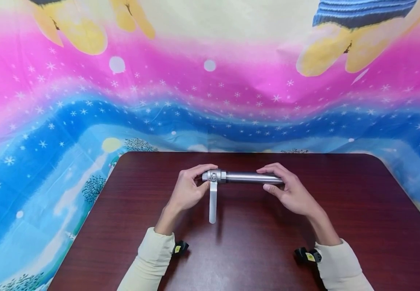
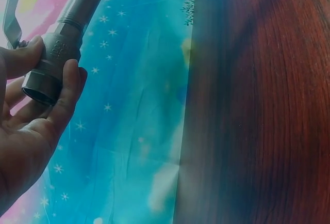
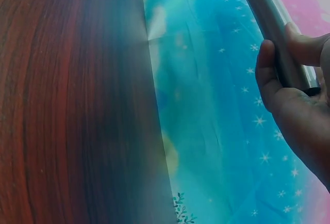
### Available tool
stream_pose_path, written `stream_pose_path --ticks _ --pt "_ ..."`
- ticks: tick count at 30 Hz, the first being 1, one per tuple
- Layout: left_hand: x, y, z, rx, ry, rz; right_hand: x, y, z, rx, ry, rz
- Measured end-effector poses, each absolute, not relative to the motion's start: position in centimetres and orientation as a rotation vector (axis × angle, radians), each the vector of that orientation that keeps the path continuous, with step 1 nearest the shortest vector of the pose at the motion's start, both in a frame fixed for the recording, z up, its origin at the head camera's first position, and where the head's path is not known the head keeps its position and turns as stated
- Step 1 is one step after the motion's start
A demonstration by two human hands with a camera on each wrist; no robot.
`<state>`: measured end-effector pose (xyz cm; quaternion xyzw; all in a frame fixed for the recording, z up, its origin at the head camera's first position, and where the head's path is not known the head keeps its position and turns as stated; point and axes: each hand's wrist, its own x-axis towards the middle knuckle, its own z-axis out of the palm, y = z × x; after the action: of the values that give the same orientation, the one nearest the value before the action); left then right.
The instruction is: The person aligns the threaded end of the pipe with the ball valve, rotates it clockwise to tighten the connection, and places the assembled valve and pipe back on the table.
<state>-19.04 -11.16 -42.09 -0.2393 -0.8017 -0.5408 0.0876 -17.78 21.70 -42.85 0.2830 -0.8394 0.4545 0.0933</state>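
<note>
A metal ball valve (image 1: 214, 176) with a long flat lever handle (image 1: 213, 204) is joined to a smooth steel pipe (image 1: 244, 178). Both are held level above the table, the lever pointing toward the person. At the valve end, my left hand (image 1: 188, 190) grips the body between thumb and fingers; in the left wrist view the valve's open hexagonal end (image 2: 42, 86) shows beside the palm. My right hand (image 1: 293, 192) holds the pipe's far end, thumb on the near side and fingers over the top. The right wrist view shows that pipe end (image 3: 294, 72) between thumb and fingers.
Beneath the hands is a dark red wood-grain table (image 1: 253, 258). A colourful printed cloth (image 1: 210, 89) with snowflakes hangs behind it and along its left and right sides. Black wrist devices (image 1: 307, 255) sit at both cuffs.
</note>
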Motion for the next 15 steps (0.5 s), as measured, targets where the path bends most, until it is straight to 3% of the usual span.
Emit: stream_pose_path --ticks 15 --pt "-19.11 -11.18 -42.12 -0.741 -2.351 -1.595 -17.91 21.98 -42.72 0.842 -2.530 1.367"
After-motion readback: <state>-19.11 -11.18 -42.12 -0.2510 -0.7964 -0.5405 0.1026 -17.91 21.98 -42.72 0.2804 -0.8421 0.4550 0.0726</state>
